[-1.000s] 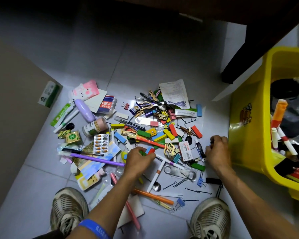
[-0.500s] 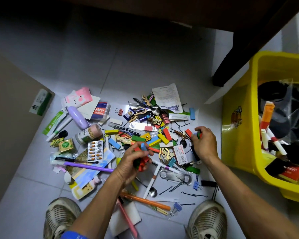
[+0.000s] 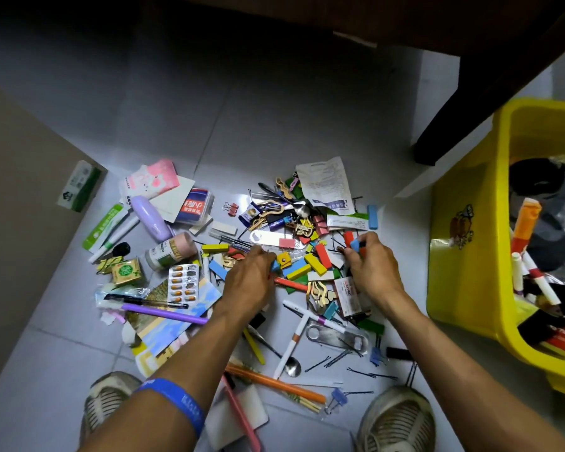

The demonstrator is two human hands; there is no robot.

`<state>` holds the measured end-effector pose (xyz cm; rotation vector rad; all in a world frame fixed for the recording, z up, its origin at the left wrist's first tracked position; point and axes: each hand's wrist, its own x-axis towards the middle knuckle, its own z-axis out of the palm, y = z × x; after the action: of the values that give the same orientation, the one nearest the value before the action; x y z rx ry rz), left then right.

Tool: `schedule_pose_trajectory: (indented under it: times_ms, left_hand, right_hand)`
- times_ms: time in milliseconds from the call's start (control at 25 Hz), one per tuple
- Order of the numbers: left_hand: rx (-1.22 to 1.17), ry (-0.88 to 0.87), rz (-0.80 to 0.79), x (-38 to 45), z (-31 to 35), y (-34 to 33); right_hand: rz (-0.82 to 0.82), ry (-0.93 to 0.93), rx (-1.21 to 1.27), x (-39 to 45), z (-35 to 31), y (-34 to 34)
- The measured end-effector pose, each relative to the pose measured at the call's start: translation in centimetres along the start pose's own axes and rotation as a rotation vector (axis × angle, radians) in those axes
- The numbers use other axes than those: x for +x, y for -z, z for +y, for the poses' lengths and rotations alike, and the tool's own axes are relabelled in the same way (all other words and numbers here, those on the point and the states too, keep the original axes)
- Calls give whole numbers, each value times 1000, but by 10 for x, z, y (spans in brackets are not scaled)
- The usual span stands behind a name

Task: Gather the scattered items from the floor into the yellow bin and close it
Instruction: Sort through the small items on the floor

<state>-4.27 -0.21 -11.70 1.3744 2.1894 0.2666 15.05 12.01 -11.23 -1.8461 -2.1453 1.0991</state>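
A heap of small items lies on the grey tile floor: coloured wooden blocks [image 3: 310, 265], pens, clips, a pill blister [image 3: 183, 282] and a purple case [image 3: 150, 218]. The open yellow bin [image 3: 463, 265] stands at the right, holding markers and dark objects. My left hand [image 3: 252, 282] is down in the middle of the heap, fingers curled round small coloured blocks, a blue one showing at its fingertips. My right hand [image 3: 369, 262] sits at the heap's right side and grips a few blocks, red and blue ones sticking out above its fingers.
A dark table leg [image 3: 463, 102] comes down just left of the bin. A brown panel [image 3: 20, 207] bounds the floor at the left, with a green-and-white box [image 3: 79, 185] against it. My two shoes [image 3: 395, 422] frame the heap's near edge.
Both hands have moved farther into the heap, away from me. The right hand has picked up red and blue blocks; the left has closed on more small blocks.
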Motion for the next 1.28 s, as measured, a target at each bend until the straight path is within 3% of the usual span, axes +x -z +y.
schedule_pose_trajectory:
  times_ms: [120,240,480,760,880,1080,1280]
  left_hand:
    - [29,31,55,-2,-1,-3]
    - [-88,74,146,-8,-5,1]
    - [-587,323,-46,-13,23,-18]
    - [-1192,681,-35,-3,35,-32]
    - [-1255,707,-18,6,41,-37]
    - [-1387,750,-50,9,40,-35]
    - [-1574,659,-93,-6,54,-9]
  right_hand:
    - [-118,30,-1,2,-20,-7]
    - [-208,59,-194,0,-30,-21]
    - [-144,131,-424,-8,-35,-37]
    - [-172,117,-313,-5,-20,-41]
    - [-194,90,-152,-7,-11,-44]
    - [-368,-272,514,-12,-19,-44]
    - [-399,-366,1008,-31,-38,-34]
